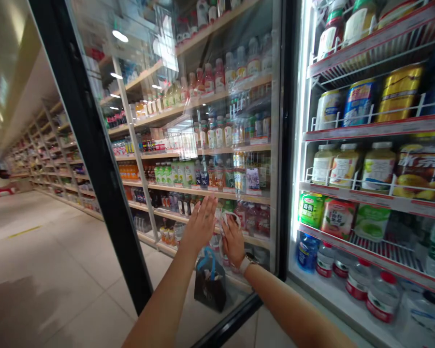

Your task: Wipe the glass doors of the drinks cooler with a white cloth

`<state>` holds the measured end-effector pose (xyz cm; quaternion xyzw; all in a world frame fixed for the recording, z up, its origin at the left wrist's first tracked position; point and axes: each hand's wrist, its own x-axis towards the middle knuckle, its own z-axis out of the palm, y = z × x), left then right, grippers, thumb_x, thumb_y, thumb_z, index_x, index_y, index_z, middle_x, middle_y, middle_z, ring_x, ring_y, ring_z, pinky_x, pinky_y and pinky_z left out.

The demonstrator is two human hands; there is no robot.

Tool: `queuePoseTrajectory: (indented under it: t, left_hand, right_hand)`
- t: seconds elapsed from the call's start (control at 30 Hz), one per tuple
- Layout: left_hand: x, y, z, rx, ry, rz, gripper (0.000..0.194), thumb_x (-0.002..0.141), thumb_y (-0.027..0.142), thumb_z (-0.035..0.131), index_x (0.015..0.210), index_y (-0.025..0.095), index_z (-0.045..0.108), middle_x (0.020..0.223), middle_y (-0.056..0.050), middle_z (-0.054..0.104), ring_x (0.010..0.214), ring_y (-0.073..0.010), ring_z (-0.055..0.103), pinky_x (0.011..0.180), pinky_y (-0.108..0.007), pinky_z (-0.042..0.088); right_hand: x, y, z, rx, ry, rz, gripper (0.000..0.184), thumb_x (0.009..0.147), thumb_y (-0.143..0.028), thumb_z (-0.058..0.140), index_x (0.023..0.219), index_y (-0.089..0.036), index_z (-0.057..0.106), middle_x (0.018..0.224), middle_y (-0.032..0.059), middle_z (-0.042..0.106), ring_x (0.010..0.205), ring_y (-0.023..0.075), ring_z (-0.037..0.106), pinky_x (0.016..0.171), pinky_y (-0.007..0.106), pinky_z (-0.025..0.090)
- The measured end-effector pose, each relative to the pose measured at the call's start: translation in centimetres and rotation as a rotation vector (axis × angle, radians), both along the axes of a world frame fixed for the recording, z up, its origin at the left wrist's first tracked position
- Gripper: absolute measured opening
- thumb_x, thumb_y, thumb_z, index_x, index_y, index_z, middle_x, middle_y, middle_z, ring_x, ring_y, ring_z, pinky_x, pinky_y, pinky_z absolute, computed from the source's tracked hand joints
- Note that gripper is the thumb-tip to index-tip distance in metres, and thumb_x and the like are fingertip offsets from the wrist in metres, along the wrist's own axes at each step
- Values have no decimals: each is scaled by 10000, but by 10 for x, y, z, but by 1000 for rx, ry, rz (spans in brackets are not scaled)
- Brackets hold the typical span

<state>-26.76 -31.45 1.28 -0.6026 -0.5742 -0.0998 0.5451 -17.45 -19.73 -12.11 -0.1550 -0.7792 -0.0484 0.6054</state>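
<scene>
A fridge's glass door (188, 145) with a black frame stands swung open in front of me. My left hand (202, 223) lies flat on the glass, fingers stretched out and together. Beside it, my right hand (233, 240) presses a white cloth (229, 218) against the glass; a watch sits on that wrist. Through the glass I see store shelves of bottled drinks (217, 130) and a dark bag with blue handles (210, 282) on the floor.
The open fridge (369, 193) at right holds wire shelves of cans, juice bottles and water bottles. A long aisle of shelving (54, 159) runs off to the left over a tiled floor (47, 261).
</scene>
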Motion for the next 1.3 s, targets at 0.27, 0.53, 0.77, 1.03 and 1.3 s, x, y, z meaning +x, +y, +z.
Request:
queuePoseTrajectory:
  t: [0.27,0.53,0.77,1.03,1.3]
  left_hand:
    - [-1,0,-1,-13,-15,-11,705,984,308,406,1541,85,35,1595,-128,175,1500,-252,119,1245,-423,137]
    - [0,-2,2,-8,-22,-26,710,980,300,402,1539,84,21,1593,-123,188,1500,-234,115,1251,-405,120]
    - [3,0,-1,-23,-38,-16,723,974,297,405,1540,98,2,1597,-117,177,1500,-236,116,1255,-414,107]
    - [5,-2,1,-53,-66,-16,736,974,291,400,1530,108,-45,1597,-122,171,1499,-238,154,1246,-421,140]
    - [0,0,2,-13,-39,-24,715,982,313,404,1543,107,13,1591,-112,196,1499,-228,139,1247,-397,127]
  right_hand:
    - [14,19,37,42,-39,35,640,940,-119,352,1553,-265,240,1589,71,336,1492,239,248,1157,525,354]
    - [17,52,134,-45,252,-38,557,1013,-223,234,1567,-242,178,1609,80,282,1508,208,191,1221,541,223]
    - [14,31,17,-89,225,-68,595,1001,-200,270,1572,-285,128,1623,79,241,1504,254,204,1164,585,321]
    - [21,25,-12,-158,159,-45,604,993,-182,281,1572,-274,134,1637,93,192,1508,278,186,1149,614,332]
    - [31,74,101,-113,247,-55,576,1003,-262,284,1568,-238,179,1633,79,216,1512,251,175,1202,578,235]
